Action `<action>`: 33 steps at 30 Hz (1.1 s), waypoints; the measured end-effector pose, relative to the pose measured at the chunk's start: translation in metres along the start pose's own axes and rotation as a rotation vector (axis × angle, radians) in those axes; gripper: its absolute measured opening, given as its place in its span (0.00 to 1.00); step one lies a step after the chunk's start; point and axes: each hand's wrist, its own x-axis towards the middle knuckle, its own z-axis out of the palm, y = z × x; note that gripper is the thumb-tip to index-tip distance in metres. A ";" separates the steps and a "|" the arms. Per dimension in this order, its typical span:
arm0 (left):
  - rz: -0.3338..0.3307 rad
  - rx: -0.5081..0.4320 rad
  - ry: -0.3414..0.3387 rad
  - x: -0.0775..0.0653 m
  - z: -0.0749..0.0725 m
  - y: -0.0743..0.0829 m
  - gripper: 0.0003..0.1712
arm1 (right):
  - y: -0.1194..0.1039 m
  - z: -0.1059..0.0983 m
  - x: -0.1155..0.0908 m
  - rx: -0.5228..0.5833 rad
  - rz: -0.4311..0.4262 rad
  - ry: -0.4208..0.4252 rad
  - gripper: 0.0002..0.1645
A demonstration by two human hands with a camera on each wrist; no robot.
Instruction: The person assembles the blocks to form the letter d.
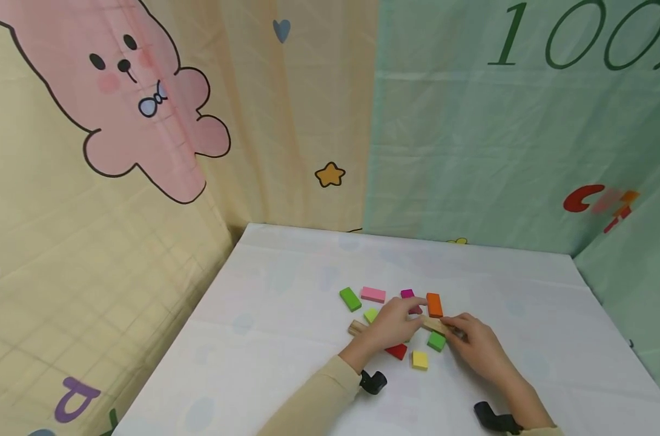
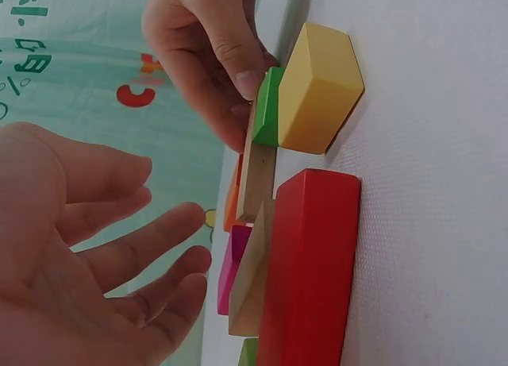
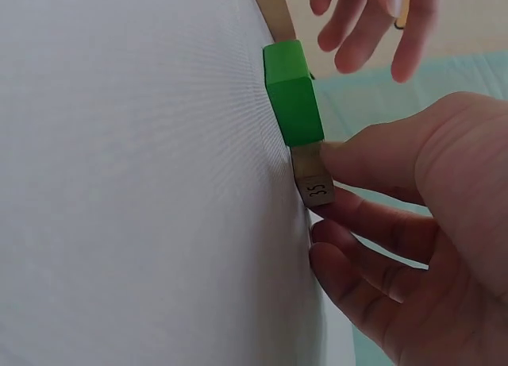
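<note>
My right hand (image 1: 479,350) pinches the end of a plain wooden block (image 1: 433,326) between thumb and fingers; dark marks show on its end face in the right wrist view. A green block (image 3: 294,96) lies against that wooden block, and an orange block (image 1: 435,304) is just beyond it. Over the middle of the blocks hovers my left hand (image 1: 395,324), fingers spread and holding nothing. Beneath and around it are a red block (image 2: 313,263), a second plain wooden block (image 1: 356,327) and a magenta block (image 1: 407,293), partly hidden by the hand.
A yellow block (image 1: 419,360) lies nearest me. At the far left of the group are a green block (image 1: 350,299), a pink block (image 1: 373,294) and a lime block (image 1: 370,315). The white table (image 1: 286,290) meets printed curtains (image 1: 471,151) at its back.
</note>
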 end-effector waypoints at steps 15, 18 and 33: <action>-0.076 0.105 0.000 0.005 0.005 -0.002 0.18 | 0.000 -0.002 0.003 -0.011 -0.006 0.045 0.18; -0.104 0.047 -0.006 0.005 0.006 -0.002 0.18 | 0.002 -0.002 0.003 -0.009 -0.007 0.043 0.17; -0.076 -0.155 -0.017 0.005 0.015 0.003 0.20 | 0.007 -0.003 0.000 0.064 0.096 0.023 0.17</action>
